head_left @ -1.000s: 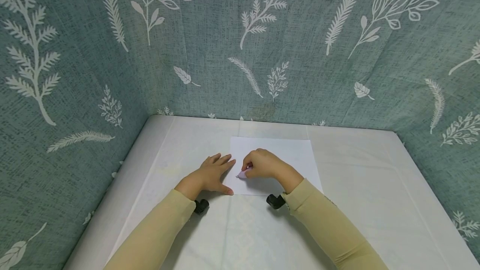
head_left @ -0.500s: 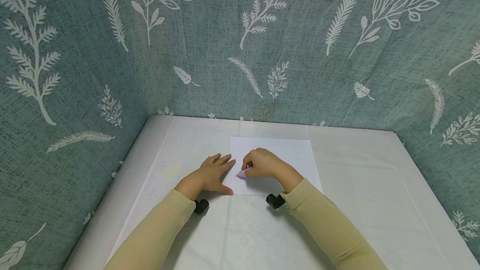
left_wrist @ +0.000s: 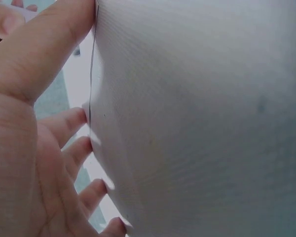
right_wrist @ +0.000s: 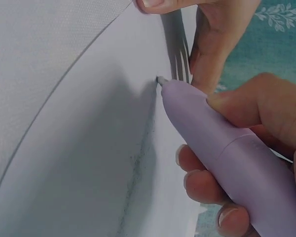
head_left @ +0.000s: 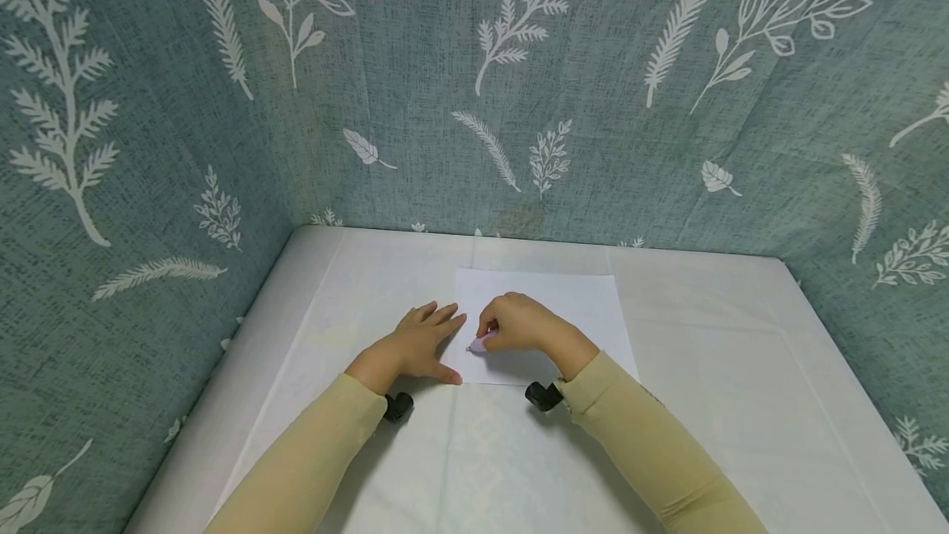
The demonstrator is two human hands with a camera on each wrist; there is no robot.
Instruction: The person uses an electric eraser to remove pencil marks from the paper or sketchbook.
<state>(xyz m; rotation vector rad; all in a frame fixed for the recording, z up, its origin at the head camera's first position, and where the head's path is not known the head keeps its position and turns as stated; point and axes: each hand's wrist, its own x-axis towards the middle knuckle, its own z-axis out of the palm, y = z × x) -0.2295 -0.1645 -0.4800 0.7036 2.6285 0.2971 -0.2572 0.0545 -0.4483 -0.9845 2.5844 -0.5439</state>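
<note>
A white sheet of paper (head_left: 563,303) lies on the pale table (head_left: 712,402), seen close up as paper (right_wrist: 89,163) in the right wrist view. My right hand (head_left: 519,324) grips a lilac pen (head_left: 480,344), and the pen (right_wrist: 222,153) has its tip touching the sheet. A faint grey pencil-like mark runs down the paper below the tip. My left hand (head_left: 415,346) lies flat with straight fingers (left_wrist: 74,123) pressing the sheet's left edge; the thumb (right_wrist: 163,5) shows at the corner.
Teal cloth with white leaf prints (head_left: 474,81) walls in the table at the back and both sides. Black wrist cameras (head_left: 544,396) sit under both beige sleeves. Bare tabletop lies to the right and near the front edge.
</note>
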